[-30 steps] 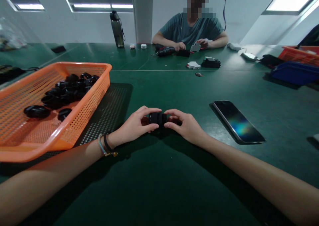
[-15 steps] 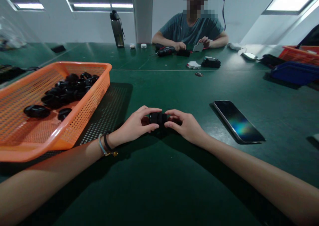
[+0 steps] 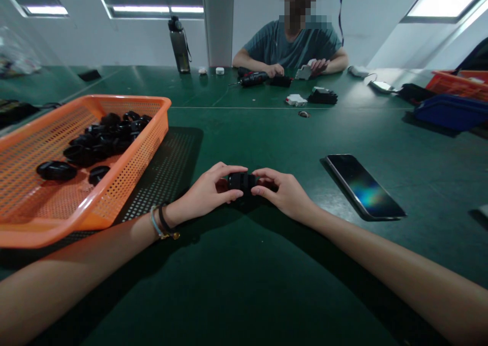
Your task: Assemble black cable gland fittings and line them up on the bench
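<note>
I hold 1 black part (image 3: 246, 181): plastic-looking, smooth, low gloss. Basket (image 3: 148, 144): plastic, perforated, shiny. Black pieces (image 3: 78, 155) inside: glossy, plastic-looking. Phone (image 3: 364, 186): glass-like, mirror-bright. Tabletop (image 3: 244, 285): smooth, soft sheen. Shirt (image 3: 292, 49) opposite me: matt cloth.

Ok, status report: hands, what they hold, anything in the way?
Left hand, right hand: both gripping one small black cylindrical part. Orange perforated plastic basket left, dark rectangular phone right; neither blocking the hands.
</note>
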Action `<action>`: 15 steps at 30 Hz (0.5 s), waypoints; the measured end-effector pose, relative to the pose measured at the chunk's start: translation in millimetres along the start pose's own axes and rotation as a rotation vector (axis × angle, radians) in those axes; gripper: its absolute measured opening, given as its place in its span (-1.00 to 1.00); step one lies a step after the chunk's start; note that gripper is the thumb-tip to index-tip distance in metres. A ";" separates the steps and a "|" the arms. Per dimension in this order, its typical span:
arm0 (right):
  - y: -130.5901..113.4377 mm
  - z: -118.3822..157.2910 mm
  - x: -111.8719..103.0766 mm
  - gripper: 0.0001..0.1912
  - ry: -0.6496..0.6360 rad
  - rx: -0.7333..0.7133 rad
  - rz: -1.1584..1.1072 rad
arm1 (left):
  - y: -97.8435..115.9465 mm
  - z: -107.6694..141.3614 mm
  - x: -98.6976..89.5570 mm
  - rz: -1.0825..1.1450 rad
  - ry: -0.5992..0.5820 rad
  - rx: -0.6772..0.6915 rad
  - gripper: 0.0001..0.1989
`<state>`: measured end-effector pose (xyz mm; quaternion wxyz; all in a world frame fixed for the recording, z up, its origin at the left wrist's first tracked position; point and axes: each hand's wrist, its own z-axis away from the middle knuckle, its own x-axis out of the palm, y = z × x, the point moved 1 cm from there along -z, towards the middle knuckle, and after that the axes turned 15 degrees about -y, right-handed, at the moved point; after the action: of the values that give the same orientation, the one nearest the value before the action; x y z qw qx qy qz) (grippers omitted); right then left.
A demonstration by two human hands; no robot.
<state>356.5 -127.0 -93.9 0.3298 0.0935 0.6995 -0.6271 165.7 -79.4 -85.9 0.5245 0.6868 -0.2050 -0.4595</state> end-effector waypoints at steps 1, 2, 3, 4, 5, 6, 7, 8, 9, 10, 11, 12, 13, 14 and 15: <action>-0.1 0.0 0.0 -0.74 0.000 0.000 -0.001 | 0.1 0.1 0.1 0.002 0.000 0.002 -0.62; -0.2 0.0 0.1 -0.74 0.000 0.001 -0.002 | 0.1 0.1 0.2 0.004 0.001 0.005 -0.62; -0.2 0.0 0.2 -0.74 0.000 0.002 -0.004 | 0.2 0.2 0.3 0.006 0.001 0.008 -0.62; -0.2 -0.1 0.3 -0.74 0.000 0.004 -0.007 | 0.1 0.3 0.4 0.007 0.000 0.009 -0.62; -0.2 -0.2 0.4 -0.74 0.001 0.006 -0.009 | 0.1 0.5 0.4 0.004 0.000 0.008 -0.62; -0.2 -0.3 0.6 -0.73 0.001 0.010 -0.011 | 0.0 0.6 0.4 -0.003 0.001 0.005 -0.62; -0.2 -0.5 0.7 -0.74 -0.001 0.014 -0.012 | 0.0 0.8 0.3 -0.009 0.003 0.003 -0.62; -0.3 -0.6 0.7 -0.74 -0.003 0.019 -0.012 | 0.0 0.9 0.2 -0.014 0.005 0.001 -0.63; -0.5 -0.7 0.7 -0.74 -0.002 0.023 -0.011 | 0.1 1.0 0.1 -0.016 0.005 -0.001 -0.63; -0.8 -0.6 0.6 -0.74 -0.002 0.026 -0.010 | 0.2 1.0 0.0 -0.015 0.005 -0.002 -0.63; -1.2 -0.5 0.4 -0.74 -0.002 0.028 -0.008 | 0.3 1.0 0.0 -0.013 0.005 -0.003 -0.63; -1.8 -0.2 0.2 -0.74 0.000 0.026 -0.006 | 0.4 0.9 -0.1 -0.011 0.004 -0.004 -0.63; -2.4 0.3 -0.1 -0.74 0.003 0.019 -0.005 | 0.4 0.7 -0.1 -0.011 0.004 -0.005 -0.63; -3.0 0.9 -0.4 -0.74 0.004 0.008 -0.007 | 0.3 0.5 0.0 -0.011 0.004 -0.007 -0.63; -3.7 1.5 -0.7 -0.74 0.004 -0.007 -0.012 | 0.0 0.2 0.1 -0.009 0.005 -0.007 -0.63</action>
<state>355.5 -129.0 -90.5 0.3250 0.0894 0.7030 -0.6263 165.6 -79.6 -85.9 0.5255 0.6871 -0.1989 -0.4606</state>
